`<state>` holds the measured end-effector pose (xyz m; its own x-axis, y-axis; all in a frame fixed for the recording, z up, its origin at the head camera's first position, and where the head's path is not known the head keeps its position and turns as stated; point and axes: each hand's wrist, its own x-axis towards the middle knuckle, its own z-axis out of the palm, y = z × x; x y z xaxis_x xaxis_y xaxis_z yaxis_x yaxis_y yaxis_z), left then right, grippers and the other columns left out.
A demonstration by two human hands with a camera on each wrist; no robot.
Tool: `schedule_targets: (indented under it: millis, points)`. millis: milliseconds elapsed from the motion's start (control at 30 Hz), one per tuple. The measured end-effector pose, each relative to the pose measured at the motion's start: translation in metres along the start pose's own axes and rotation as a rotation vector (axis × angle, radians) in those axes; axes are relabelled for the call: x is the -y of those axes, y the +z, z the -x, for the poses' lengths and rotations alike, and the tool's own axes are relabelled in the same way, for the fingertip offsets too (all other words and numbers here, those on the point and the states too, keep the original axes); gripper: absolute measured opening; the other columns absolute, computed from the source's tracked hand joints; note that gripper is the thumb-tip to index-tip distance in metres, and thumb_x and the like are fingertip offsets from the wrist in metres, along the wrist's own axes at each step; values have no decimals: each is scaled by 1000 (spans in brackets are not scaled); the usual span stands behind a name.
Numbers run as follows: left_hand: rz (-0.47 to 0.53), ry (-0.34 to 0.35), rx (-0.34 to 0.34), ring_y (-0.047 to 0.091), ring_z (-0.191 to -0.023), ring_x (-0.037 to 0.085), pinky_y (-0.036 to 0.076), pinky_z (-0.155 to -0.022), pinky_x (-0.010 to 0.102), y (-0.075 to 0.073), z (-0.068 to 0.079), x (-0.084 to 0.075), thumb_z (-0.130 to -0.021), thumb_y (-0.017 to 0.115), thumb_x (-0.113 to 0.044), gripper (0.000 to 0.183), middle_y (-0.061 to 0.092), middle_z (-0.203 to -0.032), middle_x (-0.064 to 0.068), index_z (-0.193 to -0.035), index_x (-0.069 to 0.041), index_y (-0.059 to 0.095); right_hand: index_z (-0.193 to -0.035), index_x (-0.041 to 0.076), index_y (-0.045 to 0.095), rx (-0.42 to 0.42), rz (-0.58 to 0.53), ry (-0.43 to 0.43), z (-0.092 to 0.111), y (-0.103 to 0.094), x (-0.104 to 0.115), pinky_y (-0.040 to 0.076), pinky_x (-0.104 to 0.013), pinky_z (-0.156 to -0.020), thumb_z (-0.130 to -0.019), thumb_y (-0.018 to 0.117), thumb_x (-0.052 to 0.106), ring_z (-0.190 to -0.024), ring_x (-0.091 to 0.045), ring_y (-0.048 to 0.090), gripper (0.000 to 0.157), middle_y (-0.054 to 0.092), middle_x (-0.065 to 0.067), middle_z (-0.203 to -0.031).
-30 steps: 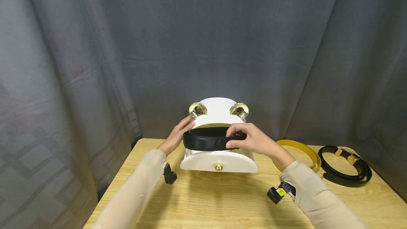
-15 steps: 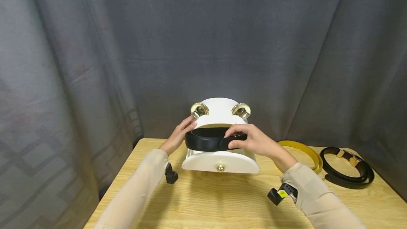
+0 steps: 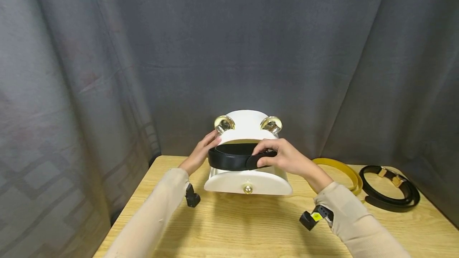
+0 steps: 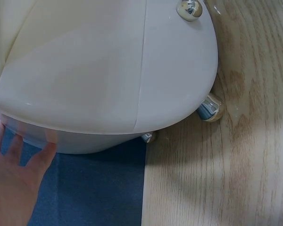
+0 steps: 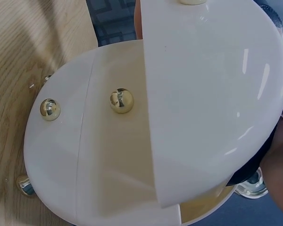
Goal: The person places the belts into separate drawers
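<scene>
A coiled black belt sits in the pulled-out upper part of a white, rounded box with two gold, ear-like rings on top. The right hand pinches the coil's right side between thumb and fingers. In the right wrist view, the white panel hides most of the belt and hand; a dark strip of belt shows by the fingers. The left hand lays spread, nearly straight fingers along the box's left side. A gold knob marks the white front below the belt.
To the right on the wooden table lie a coiled yellow belt and another dark belt with a gold buckle. Small gold feet hold up the box. Grey curtains hang close behind the table.
The right fingertips have shifted slightly left along the belt. The left hand stays against the box, and the box keeps its place.
</scene>
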<state>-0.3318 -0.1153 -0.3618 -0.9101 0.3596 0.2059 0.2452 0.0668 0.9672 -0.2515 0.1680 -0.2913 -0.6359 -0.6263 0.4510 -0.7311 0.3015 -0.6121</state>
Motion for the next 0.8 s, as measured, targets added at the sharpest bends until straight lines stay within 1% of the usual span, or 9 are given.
schedule_targets:
  millis: [133,300,467,633,700,800]
  points:
    - [-10,-9,4,16,-148,32,23,-115,57,0,1,1,-104,47,-24,61,13,-164,13,-157,-4,23,-99,6,73,-4,-14,-12,0,0,-2,48,-27,-89,-81,79,3,-96,-13,61,19,70,2,-96]
    - [-25,-15,14,16,-148,33,23,-114,58,-1,1,1,-105,46,-24,62,13,-164,14,-158,-5,22,-98,7,74,-11,-34,-8,0,2,-3,48,-28,-89,-81,79,3,-96,-14,61,18,70,1,-97]
    - [-24,-18,13,16,-149,33,19,-117,53,-2,2,-1,-104,46,-23,62,14,-163,16,-158,-3,21,-98,7,74,-13,-34,-27,-3,4,-3,48,-27,-87,-81,79,3,-95,-14,61,18,70,0,-96]
    - [-7,5,7,17,-148,31,18,-119,47,0,0,1,-104,48,-22,62,17,-163,16,-157,-1,23,-98,7,74,-8,-25,-32,-7,5,-1,48,-27,-88,-81,79,3,-95,-14,61,18,70,1,-97]
    - [5,10,3,18,-148,31,20,-118,47,0,-1,1,-104,48,-22,62,18,-162,16,-157,-2,23,-98,7,74,-11,-25,-23,-7,3,0,48,-27,-88,-81,79,2,-96,-14,61,19,70,1,-97]
    - [0,7,-2,21,-147,33,25,-116,52,1,-1,0,-104,47,-24,62,19,-162,17,-158,-4,22,-98,6,74,-20,-15,-15,-4,1,0,48,-26,-89,-81,79,2,-96,-13,61,19,70,0,-97]
